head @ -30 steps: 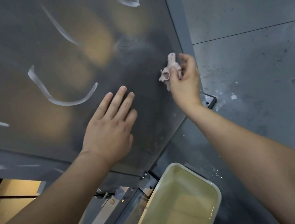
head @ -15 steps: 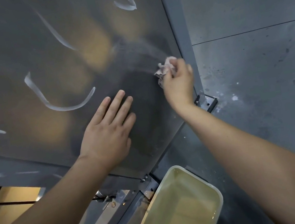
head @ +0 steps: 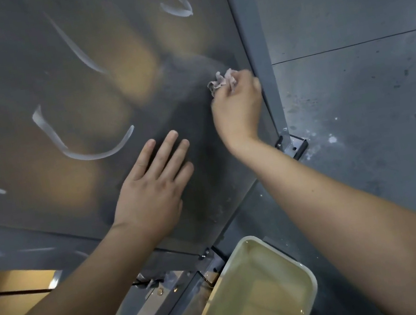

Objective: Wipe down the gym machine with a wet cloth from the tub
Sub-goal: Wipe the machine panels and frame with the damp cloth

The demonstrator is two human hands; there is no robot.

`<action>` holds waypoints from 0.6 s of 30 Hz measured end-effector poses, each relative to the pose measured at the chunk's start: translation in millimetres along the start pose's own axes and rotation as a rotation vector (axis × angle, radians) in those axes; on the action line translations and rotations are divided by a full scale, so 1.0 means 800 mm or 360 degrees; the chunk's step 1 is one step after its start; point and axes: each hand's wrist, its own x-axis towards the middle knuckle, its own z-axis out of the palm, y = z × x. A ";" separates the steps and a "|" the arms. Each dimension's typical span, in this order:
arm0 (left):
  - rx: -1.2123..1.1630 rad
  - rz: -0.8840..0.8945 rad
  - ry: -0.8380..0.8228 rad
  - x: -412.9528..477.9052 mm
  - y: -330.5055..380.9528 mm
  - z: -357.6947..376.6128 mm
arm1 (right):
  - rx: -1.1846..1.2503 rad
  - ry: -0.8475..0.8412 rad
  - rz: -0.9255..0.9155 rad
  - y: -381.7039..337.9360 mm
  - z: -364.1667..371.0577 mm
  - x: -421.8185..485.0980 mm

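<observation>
The gym machine's smoky translucent panel (head: 53,73) fills the upper left, with white curved streaks on it. My right hand (head: 238,107) grips a small crumpled pinkish cloth (head: 221,81) and presses it against the panel near its right edge. My left hand (head: 152,192) lies flat on the panel lower down, fingers straight and slightly spread. A pale rectangular tub (head: 305,276) of water stands on the floor below the panel.
A grey upright post (head: 250,39) frames the panel's right edge and ends in a bolted foot bracket (head: 295,146). Dark speckled floor tiles (head: 372,100) spread to the right. Metal frame rails and bolts (head: 167,281) run under the panel beside the tub.
My right hand has slid the cloth a little up the panel beside the post. My left hand has stayed flat in the same spot.
</observation>
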 end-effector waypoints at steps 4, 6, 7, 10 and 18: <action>-0.0010 -0.0003 0.0015 0.001 -0.001 0.003 | 0.0138 -0.0146 -0.0689 -0.061 0.011 -0.016; 0.0002 0.0003 0.0027 0.000 -0.001 0.003 | 0.0123 -0.0240 -0.0908 -0.058 0.010 -0.012; -0.0001 -0.0002 0.0031 0.000 -0.001 0.003 | 0.0080 -0.0212 -0.0866 -0.042 0.009 -0.005; -0.0020 -0.0004 0.0029 0.000 0.001 0.001 | 0.0075 0.0017 -0.0231 0.005 0.003 0.017; -0.0016 0.0002 0.0039 0.000 -0.002 0.005 | 0.0126 -0.0121 -0.0956 -0.064 0.015 -0.008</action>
